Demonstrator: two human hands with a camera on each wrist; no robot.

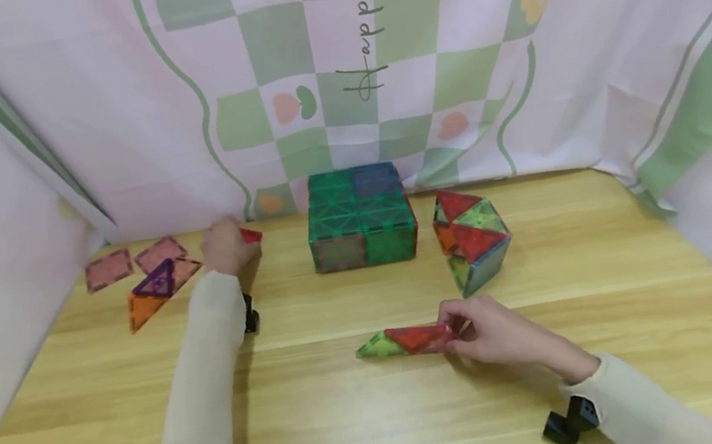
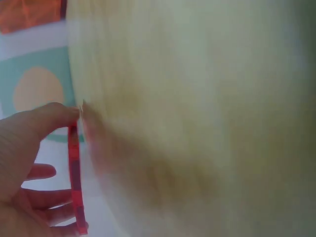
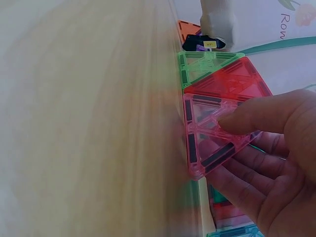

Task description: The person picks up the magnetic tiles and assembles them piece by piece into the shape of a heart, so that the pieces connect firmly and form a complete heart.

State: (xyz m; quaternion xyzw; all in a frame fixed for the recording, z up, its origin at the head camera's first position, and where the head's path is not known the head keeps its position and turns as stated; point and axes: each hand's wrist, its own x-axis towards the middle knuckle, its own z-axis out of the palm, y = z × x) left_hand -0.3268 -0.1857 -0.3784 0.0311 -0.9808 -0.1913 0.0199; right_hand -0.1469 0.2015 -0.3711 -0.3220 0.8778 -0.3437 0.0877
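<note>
At the back left, my left hand (image 1: 228, 246) pinches a red magnetic tile (image 2: 75, 173); the left wrist view shows that tile edge-on between thumb and fingers. My right hand (image 1: 495, 332), at the front right of centre, grips a pink triangular magnetic tile (image 3: 191, 126) with the thumb on its near face and fingers behind. Joined to it in a row are a red triangular tile (image 1: 412, 337) and a green triangular tile (image 1: 379, 346) at the far left end. This strip stands upright, its lower edge at the tabletop.
A green and blue tile box (image 1: 390, 244) stands at the back centre. Right of it is a many-coloured tile shape (image 1: 483, 240). Loose pink tiles (image 1: 108, 270), a purple triangle (image 1: 156, 281) and an orange triangle (image 1: 146, 308) lie at the left. A printed curtain (image 1: 273, 49) hangs behind.
</note>
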